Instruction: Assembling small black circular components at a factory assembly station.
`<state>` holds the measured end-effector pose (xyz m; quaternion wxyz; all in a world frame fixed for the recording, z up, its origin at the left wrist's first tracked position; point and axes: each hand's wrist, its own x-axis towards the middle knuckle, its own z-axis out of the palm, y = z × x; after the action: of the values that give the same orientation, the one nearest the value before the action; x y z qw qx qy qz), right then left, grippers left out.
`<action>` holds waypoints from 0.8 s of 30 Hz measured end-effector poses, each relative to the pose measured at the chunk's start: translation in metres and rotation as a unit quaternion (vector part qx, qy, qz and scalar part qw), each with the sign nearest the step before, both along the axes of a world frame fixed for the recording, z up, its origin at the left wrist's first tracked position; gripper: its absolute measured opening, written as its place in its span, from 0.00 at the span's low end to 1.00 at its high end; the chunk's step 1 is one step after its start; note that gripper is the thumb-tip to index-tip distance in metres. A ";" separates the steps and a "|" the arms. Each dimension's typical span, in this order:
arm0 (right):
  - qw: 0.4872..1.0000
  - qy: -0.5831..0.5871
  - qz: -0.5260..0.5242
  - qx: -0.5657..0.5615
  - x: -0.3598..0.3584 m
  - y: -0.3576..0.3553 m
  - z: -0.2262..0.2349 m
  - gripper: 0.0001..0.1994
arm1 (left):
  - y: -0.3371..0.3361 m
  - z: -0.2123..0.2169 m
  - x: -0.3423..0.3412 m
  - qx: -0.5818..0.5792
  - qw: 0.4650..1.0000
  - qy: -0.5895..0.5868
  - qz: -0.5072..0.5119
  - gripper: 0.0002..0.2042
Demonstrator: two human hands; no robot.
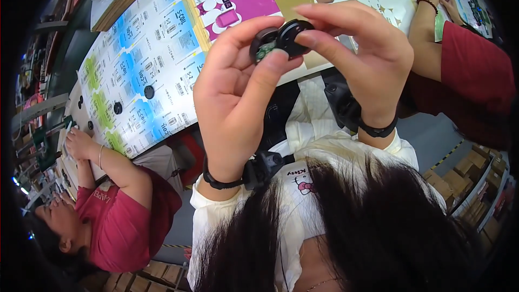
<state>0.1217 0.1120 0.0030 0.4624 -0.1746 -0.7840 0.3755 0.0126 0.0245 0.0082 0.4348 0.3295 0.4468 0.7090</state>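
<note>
Raised over the table, my left hand [232, 89] grips a small round black housing [263, 43] between thumb and fingers. A bit of green circuit board [265, 51] shows inside it, by the thumb. My right hand [362, 48] pinches a black round cover [292, 38], tilted and touching the housing's right side. Whether the two parts are joined where they meet, I cannot tell. Both wrists carry black straps with small black devices.
Printed sheets cover the table [178, 94]; two black round parts [149, 92] lie on them at left. A wooden box [116, 5] stands at the far left. Co-workers in red shirts sit left [121, 216] and right [476, 65], close to my elbows. Cartons [459, 178] fill shelves behind.
</note>
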 end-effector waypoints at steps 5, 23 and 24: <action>0.989 -0.013 -0.030 0.144 -0.002 -0.003 -0.002 0.18 | -0.002 -0.008 -0.001 0.046 0.996 0.071 0.036 0.13; 0.972 -0.043 -0.020 0.230 -0.006 -0.005 0.005 0.21 | -0.009 -0.008 -0.031 0.007 0.989 0.013 -0.150 0.19; 0.972 -0.043 -0.022 0.229 -0.003 -0.005 0.005 0.21 | -0.008 -0.010 -0.030 0.013 0.988 -0.009 -0.154 0.19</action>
<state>0.1189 0.1065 0.0077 0.4642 -0.0969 -0.8643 0.1678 -0.0179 0.0163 -0.0013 0.5382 0.3936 0.3774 0.6426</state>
